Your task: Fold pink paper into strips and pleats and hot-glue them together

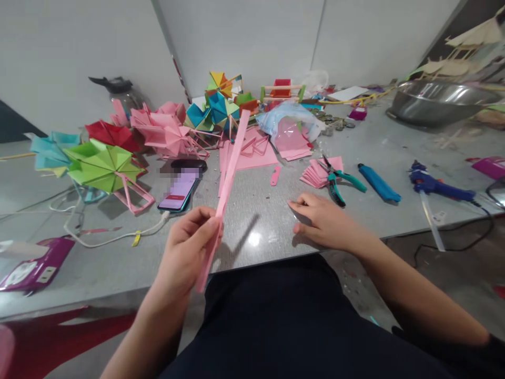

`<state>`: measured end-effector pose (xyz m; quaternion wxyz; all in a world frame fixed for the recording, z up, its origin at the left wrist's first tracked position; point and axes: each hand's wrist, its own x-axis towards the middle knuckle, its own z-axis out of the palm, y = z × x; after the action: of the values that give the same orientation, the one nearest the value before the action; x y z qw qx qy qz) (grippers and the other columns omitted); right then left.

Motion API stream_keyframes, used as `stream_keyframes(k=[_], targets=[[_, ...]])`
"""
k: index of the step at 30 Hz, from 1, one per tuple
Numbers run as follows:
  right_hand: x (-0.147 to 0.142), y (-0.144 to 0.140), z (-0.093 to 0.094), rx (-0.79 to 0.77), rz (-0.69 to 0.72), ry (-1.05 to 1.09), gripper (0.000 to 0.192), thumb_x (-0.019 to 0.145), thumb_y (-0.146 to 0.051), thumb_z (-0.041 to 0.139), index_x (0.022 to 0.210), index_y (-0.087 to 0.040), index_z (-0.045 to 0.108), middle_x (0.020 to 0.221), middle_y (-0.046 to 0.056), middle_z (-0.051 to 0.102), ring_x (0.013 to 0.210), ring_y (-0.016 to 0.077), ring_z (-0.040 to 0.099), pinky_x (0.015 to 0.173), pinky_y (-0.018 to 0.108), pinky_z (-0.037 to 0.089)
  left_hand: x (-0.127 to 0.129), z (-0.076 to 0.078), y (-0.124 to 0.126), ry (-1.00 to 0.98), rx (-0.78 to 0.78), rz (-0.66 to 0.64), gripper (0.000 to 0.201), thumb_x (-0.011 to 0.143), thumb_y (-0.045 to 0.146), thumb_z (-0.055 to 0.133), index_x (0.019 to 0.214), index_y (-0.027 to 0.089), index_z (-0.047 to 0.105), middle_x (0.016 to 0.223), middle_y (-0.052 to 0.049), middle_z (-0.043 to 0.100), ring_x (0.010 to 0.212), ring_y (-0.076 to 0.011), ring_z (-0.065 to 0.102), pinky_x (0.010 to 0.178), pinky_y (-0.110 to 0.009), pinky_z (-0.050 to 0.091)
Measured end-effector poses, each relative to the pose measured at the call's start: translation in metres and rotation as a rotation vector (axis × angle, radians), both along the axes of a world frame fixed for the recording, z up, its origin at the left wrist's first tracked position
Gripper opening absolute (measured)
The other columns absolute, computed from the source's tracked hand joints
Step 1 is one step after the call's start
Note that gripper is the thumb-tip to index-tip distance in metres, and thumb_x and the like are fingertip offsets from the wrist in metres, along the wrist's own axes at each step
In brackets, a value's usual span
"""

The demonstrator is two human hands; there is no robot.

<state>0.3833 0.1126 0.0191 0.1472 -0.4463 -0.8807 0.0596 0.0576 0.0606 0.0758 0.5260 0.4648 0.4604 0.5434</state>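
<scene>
My left hand (193, 242) is closed around a long, narrow strip of pink paper (233, 163), pinching it between thumb and fingers. The strip slants upward, its top end overlapping my view of the pink sheets behind. Low over the grey tabletop (252, 221), my right hand (321, 220) has its thumb and forefinger apart, with no held thing visible; its other fingers are partly hidden. Just beyond it lie pliers with teal handles (335, 181) on folded pink paper pieces (315, 171). A small pink tool (275, 176) lies flat between the hands.
Folded paper umbrellas, one green (104, 166), crowd the left side. A lit phone (179, 189) is plugged into a white cable (114, 242). Rightward lie a blue pouch (379, 183), a blue glue gun (437, 185) and a metal bowl (437, 105). A plastic bag (292, 118) sits behind.
</scene>
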Motion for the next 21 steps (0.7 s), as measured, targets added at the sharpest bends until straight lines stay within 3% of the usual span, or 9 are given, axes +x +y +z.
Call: stream_keyframes(k=[3,7,12,15,21], targets=[[-0.003,0.001,-0.001,0.003,0.009,0.019,0.076,0.104,-0.079,0.047,0.140,-0.018,0.074,0.113,0.016,0.068,0.098,0.0307,0.065,0.089,0.045,0.054,0.017,-0.017,0.013,-0.171,-0.114,-0.105,0.032,0.078,0.036,0.089,0.076,0.018,0.063,0.063,0.003,0.057,0.050,-0.0063,0.045,0.049,-0.020,0.033],[0.000,-0.001,-0.002,-0.028,0.014,0.111,0.070,0.101,-0.079,0.056,0.137,-0.022,0.078,0.113,0.014,0.068,0.100,0.0297,0.066,0.091,0.045,0.053,0.024,-0.030,0.020,-0.249,-0.150,-0.141,0.033,0.078,0.035,0.090,0.075,0.017,0.063,0.064,0.002,0.057,0.051,-0.0061,0.045,0.051,-0.019,0.032],[0.000,-0.003,-0.004,-0.042,-0.080,0.262,0.067,0.106,-0.075,0.048,0.129,-0.021,0.081,0.115,0.014,0.068,0.106,0.0306,0.068,0.095,0.046,0.054,0.019,-0.036,0.012,-0.271,-0.138,-0.151,0.031,0.083,0.036,0.088,0.079,0.016,0.065,0.065,0.002,0.056,0.054,-0.0064,0.045,0.054,-0.019,0.033],[-0.003,-0.003,-0.006,0.017,-0.140,0.181,0.068,0.105,-0.075,0.050,0.130,-0.019,0.080,0.114,0.016,0.068,0.106,0.0337,0.067,0.096,0.050,0.054,0.017,-0.039,0.008,-0.260,-0.115,-0.154,0.030,0.083,0.036,0.088,0.081,0.017,0.065,0.064,0.003,0.055,0.055,-0.0067,0.045,0.053,-0.019,0.031],[-0.005,-0.002,-0.001,-0.015,-0.015,0.146,0.065,0.103,-0.076,0.054,0.124,-0.020,0.081,0.109,0.014,0.070,0.102,0.0314,0.066,0.093,0.046,0.052,0.019,-0.040,0.009,-0.282,-0.092,-0.149,0.030,0.082,0.035,0.089,0.078,0.018,0.064,0.063,0.003,0.055,0.054,-0.0071,0.046,0.054,-0.020,0.034]])
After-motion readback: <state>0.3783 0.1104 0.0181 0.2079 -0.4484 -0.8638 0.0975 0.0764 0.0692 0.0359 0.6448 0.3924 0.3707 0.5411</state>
